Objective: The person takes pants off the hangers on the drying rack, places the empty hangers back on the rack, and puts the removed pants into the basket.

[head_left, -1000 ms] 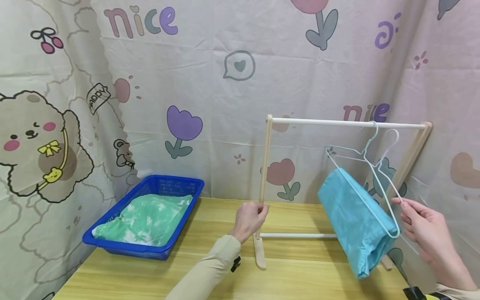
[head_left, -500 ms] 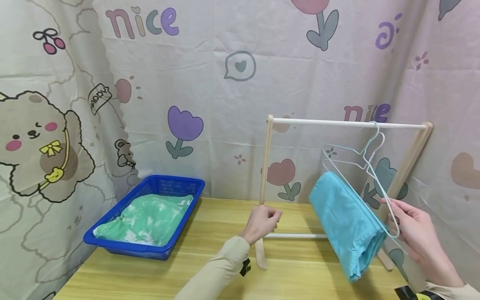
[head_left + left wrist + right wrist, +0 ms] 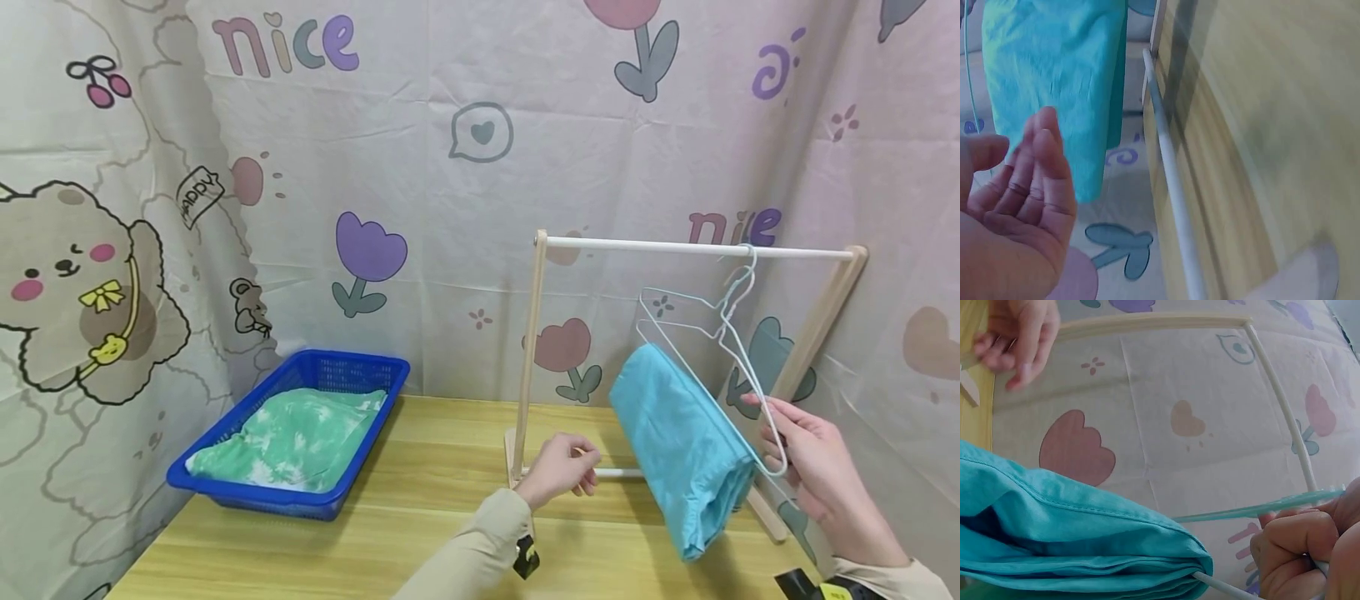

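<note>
My right hand (image 3: 817, 471) grips the lower corner of a white clothes hanger (image 3: 693, 325). Folded over this hanger's bar is a turquoise garment (image 3: 678, 450) with stitched seams; the right wrist view shows the white bar running into its fold. A pale teal hanger (image 3: 678, 293) hangs by its hook on the rack's white rail (image 3: 637, 245), overlapping the white one. The white hook sits just under the rail. Left of the garment, my left hand (image 3: 561, 471) holds nothing, its fingers (image 3: 1054, 181) loosely bent and pointing at the cloth in the left wrist view.
The rack's wooden post (image 3: 531, 350) rises beside my left wrist, with a white lower bar (image 3: 622, 472) near the tabletop (image 3: 442, 467). On the left stands a blue basket (image 3: 258, 500) holding green-and-white cloth (image 3: 300, 442). A printed curtain (image 3: 450, 200) encloses the back and sides.
My left hand has left the rack's post, moving right and slightly down as its fingers loosened. My right hand has shifted left with the white hanger and garment, bringing its hook beside the teal one.
</note>
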